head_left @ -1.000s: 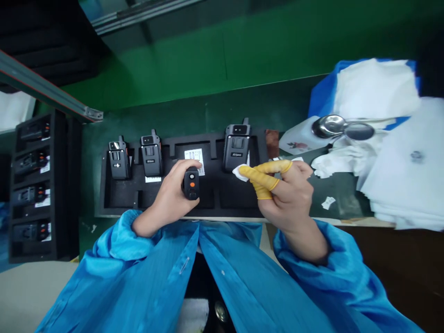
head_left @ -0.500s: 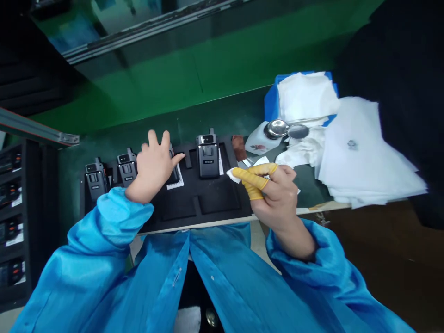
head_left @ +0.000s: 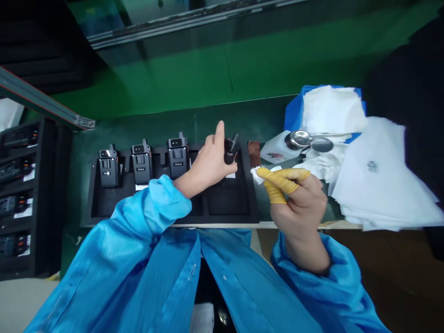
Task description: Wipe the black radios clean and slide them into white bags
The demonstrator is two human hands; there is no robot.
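Observation:
My left hand [head_left: 212, 159] is around the rightmost two-way radio [head_left: 230, 146] in a black foam tray [head_left: 229, 203]. Its thumb and fingers grip the radio's sides while the index finger points up; the hand hides most of the body. That radio is turned so its side shows. Three more black radios stand to the left: one [head_left: 178, 157] beside my left wrist, a middle one [head_left: 141, 164] and a far-left one [head_left: 109, 169]. Yellow finger cots cover fingers of my right hand [head_left: 294, 194], which pinches a small folded white wipe [head_left: 257, 175] by the tray's right edge.
On the right are a blue box [head_left: 294, 113] of white cloths, a bottle with an open metal lid [head_left: 298, 138], and a stack of white bags [head_left: 385, 175]. A brown piece [head_left: 254, 153] lies beside the tray. Another tray of radios [head_left: 38, 199] stands at far left.
My left hand has moved right, from above the third radio to the rightmost one, which is now gripped and turned. The right hand still pinches the wipe. The camera view has shifted.

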